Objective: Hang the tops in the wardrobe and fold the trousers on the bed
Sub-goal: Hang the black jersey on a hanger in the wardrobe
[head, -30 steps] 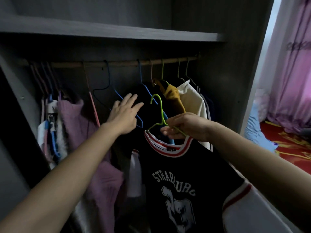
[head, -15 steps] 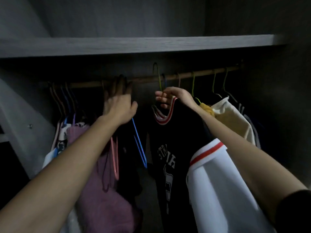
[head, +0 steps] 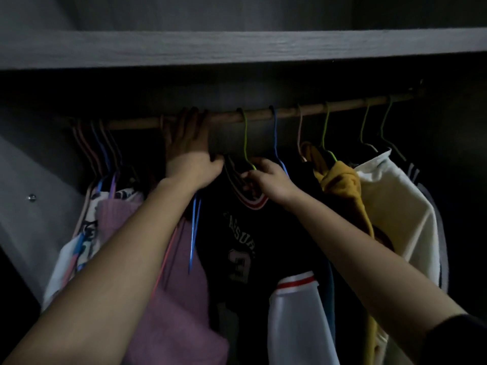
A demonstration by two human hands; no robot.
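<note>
A black jersey (head: 237, 248) with a red-and-white collar and white sleeves hangs on a green hanger (head: 245, 138), whose hook sits over the wooden rail (head: 263, 114). My right hand (head: 268, 180) grips the hanger's shoulder at the jersey's collar. My left hand (head: 188, 148) reaches up just left of it, fingers straight and touching the rail, pressing back the clothes on that side. The wardrobe is dark and my fingertips are hard to make out.
A pink top (head: 168, 299), a patterned top (head: 87, 233) and several hangers crowd the rail's left end. A loose blue hanger (head: 195, 227) dangles below my left wrist. A mustard top (head: 340, 185) and a cream top (head: 395, 206) hang right. A grey shelf (head: 237, 46) lies overhead.
The green hanger went up and its hook now sits on the rail. My right hand slid down to the collar. My left hand stays at the rail; the view moved closer.
</note>
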